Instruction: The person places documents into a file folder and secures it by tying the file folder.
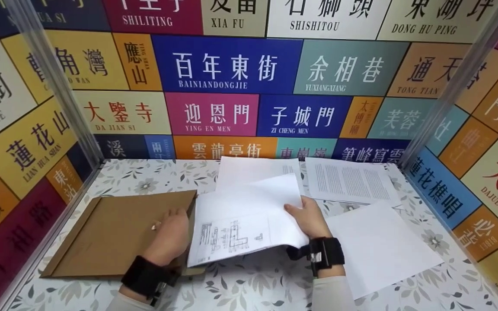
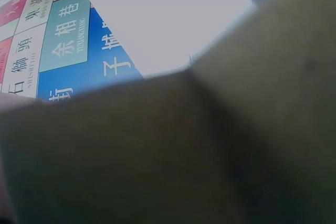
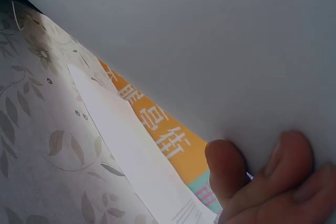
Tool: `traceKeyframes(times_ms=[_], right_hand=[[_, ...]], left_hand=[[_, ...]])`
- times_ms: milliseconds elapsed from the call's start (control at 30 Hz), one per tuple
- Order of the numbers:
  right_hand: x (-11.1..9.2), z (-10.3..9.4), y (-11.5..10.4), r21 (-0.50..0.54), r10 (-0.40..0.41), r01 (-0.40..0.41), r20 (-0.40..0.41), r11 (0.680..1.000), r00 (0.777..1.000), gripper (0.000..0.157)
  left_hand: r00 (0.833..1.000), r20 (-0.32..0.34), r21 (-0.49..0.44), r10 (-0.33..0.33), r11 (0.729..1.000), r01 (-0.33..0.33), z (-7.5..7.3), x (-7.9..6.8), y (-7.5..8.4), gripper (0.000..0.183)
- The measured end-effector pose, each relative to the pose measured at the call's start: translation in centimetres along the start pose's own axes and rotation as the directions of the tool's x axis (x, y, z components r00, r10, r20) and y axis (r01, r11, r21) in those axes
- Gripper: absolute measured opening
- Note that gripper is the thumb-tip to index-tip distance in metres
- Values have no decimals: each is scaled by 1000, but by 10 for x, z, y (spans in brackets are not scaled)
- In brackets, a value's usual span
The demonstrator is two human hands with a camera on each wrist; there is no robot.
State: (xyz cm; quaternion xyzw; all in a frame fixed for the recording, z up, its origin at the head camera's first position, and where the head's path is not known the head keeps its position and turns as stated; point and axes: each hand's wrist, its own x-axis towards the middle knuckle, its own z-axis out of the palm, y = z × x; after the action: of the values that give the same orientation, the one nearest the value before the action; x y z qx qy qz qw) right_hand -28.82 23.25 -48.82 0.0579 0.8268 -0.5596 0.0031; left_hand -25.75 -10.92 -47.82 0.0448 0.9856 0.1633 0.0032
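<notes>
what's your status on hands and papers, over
Right hand gripping diagram sheet. Left hand at brown folder, grip unclear. Blank sheet lies off right, not between hands.

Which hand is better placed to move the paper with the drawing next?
Probably the right hand: it pinches the paper by its right edge, thumb on top. The left hand is at the brown folder, so it seems better placed to steady that.

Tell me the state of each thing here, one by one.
Folder: on table, left hand at its edge.
Held paper: raised, bent, in right hand.
Back sheet: partly hidden.
Far right sheet: flat, text up.
Near right sheet: flat, blank side up.
</notes>
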Motion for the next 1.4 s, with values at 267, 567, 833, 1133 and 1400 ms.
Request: traceKeyframes(times_ms=[267,567,833,1133,1400], right_hand=[[0,15,-5,63,-3,2,23,998,1000,34],[-5,68,-16,83,-78,78,-2,993,997,35],[-23,116,-24,12,-151,151,20,988,988,34],[-22,120,-26,8,-115,115,-14,993,993,24],[-20,94,-26,289,-6,-27,113,957,994,22]], left_hand=[[1000,7,-87,6,996,-5,-5,-4,9,60],[999,-37,-73,19,997,-22,-10,-15,21,54],[999,3,-81,36,996,-36,1,-17,35,55],[994,-78,-28,73,997,-76,5,-13,37,55],[986,-139,-45,96,994,-103,13,-14,35,49]])
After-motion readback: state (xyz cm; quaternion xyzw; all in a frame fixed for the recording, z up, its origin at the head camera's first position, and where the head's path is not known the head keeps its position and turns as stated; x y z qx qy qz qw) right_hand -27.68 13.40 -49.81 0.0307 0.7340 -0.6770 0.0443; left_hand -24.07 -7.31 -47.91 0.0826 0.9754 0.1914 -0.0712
